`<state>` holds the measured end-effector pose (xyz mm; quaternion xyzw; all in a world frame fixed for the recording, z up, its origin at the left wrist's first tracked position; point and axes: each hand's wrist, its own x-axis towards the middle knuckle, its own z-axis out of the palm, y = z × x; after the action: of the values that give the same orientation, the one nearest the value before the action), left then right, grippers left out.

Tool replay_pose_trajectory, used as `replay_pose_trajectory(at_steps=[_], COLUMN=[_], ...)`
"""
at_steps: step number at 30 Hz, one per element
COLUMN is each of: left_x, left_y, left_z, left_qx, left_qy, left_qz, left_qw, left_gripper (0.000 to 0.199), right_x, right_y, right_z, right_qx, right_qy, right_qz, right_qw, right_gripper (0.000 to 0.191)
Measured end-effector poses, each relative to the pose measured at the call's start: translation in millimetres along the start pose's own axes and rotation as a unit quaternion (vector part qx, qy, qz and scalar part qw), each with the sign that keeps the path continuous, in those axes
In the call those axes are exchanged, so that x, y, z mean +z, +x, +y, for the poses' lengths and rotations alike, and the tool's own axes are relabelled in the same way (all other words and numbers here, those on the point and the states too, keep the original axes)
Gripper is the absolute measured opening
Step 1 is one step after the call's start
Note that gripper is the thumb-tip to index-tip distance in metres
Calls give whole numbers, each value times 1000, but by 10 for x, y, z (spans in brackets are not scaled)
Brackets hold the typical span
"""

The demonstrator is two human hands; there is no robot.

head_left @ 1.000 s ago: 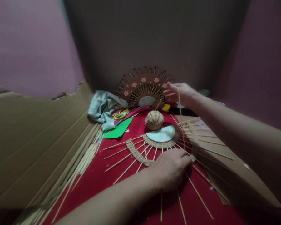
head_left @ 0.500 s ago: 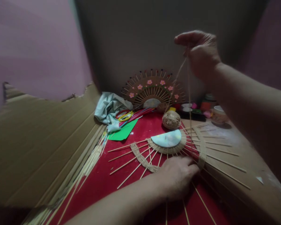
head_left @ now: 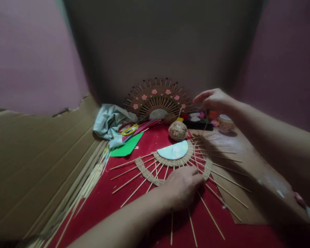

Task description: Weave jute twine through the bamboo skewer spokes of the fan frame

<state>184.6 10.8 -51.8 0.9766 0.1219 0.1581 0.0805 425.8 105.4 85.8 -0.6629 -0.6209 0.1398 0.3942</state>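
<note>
A half-round frame of thin sticks (head_left: 129,193) fans out over the red cloth, with a pale blue half disc (head_left: 173,150) at its hub and a woven twine band (head_left: 146,173) across the sticks. My left hand (head_left: 183,186) is closed on the lower right part of the band, its fingertips pressed together over the sticks. My right hand (head_left: 213,100) is raised above the frame's right side, fingers pinched on a strand of twine that hangs slack. Behind the hub rests a ball of twine (head_left: 178,131).
A finished fan with pink flowers (head_left: 158,93) stands against the back wall. Grey-green cloth (head_left: 111,120), yellow-handled scissors (head_left: 129,130) and green paper (head_left: 127,146) lie at left, beside loose sticks (head_left: 93,179) and cardboard (head_left: 36,172). A small cup (head_left: 225,123) stands at right.
My right hand has come down from high up, and the twine that was taut from it now hangs loose. My left hand still holds the band. The view has shifted slightly.
</note>
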Motion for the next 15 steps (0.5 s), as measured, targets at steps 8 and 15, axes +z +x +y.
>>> replay_pose_trajectory(at_steps=[8, 15], left_x=[-3, 6], left_y=[11, 19], left_z=[-21, -19], left_qx=[-18, -43], left_qy=[-36, -109], left_qz=[-1, 13], left_qw=[999, 993], left_gripper=[19, 18], right_x=[50, 289], right_y=[-428, -1421], right_z=[92, 74], right_qx=[-26, -203], right_qy=[-279, -86], right_qz=[-70, -155], right_qw=[957, 963], right_gripper=[47, 42])
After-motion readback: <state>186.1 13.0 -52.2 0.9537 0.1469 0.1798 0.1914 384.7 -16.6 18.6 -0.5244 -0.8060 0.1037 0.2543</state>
